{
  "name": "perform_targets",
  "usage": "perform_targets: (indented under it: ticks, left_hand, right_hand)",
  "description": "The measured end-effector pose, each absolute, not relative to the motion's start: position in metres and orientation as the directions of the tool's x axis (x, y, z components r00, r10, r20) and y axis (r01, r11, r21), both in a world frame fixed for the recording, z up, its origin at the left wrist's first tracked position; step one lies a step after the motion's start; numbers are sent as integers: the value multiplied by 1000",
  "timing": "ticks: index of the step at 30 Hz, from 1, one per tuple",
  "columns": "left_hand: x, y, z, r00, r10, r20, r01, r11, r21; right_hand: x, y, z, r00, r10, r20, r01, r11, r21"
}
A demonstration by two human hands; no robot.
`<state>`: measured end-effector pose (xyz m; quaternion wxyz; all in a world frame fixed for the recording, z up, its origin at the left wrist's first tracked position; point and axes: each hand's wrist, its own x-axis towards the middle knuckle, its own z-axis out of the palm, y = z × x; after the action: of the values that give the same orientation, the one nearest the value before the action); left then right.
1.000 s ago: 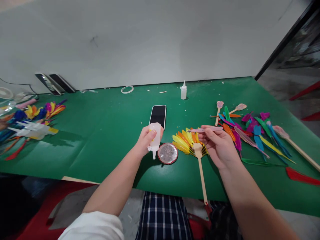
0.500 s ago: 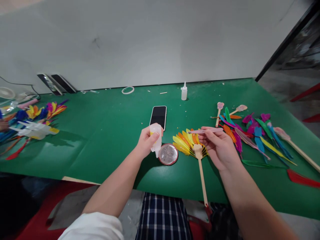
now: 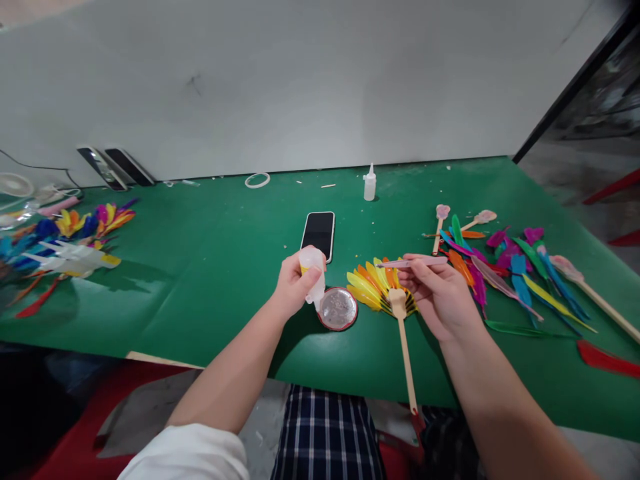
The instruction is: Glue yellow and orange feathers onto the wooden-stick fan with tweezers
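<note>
My left hand (image 3: 294, 283) is closed around a small white squeeze bottle (image 3: 313, 275), tipped with its nozzle down at the left rim of a round, shiny lid-like dish (image 3: 339, 309). In my right hand (image 3: 434, 293) a pair of pink tweezers (image 3: 413, 263) is pinched, tips pointing left above a fan of yellow and orange feathers (image 3: 367, 287). Those feathers spread from the head of a wooden stick (image 3: 406, 360), which lies on the green table with its lower end over the front edge. My right fingers partly hide the feathers' right side.
A phone (image 3: 319, 233) lies behind the dish, and another nozzle bottle (image 3: 369, 184) stands farther back. Loose coloured feathers (image 3: 520, 267) and several wooden sticks (image 3: 595, 293) cover the right side. At left are white bottles (image 3: 75, 259) beside bright feathers (image 3: 110, 220). A wall (image 3: 300, 87) closes off the back.
The bottle's nozzle has come slightly closer to the dish's left rim. The right hand keeps its place with the tweezers; the whole view has shifted a little.
</note>
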<state>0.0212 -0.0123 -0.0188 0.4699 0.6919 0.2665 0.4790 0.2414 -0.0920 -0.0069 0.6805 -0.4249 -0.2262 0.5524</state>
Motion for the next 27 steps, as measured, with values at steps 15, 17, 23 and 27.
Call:
perform_targets:
  ticks: [15, 17, 23, 27]
  left_hand:
    - [20, -15, -18, 339, 773, 536, -3, -569, 823]
    - [21, -16, -17, 339, 756, 559, -3, -594, 805]
    - [21, -17, -14, 341, 715, 611, 15, -654, 757]
    - [22, -16, -11, 347, 664, 662, 62, -720, 691]
  right_hand:
    - [241, -92, -8, 286, 943, -171, -563, 20, -826]
    - [241, -92, -8, 288, 942, -172, -558, 19, -830]
    - [241, -92, -9, 289, 944, -157, -545, 28, -838]
    - [241, -92, -9, 296, 944, -147, -519, 30, -854]
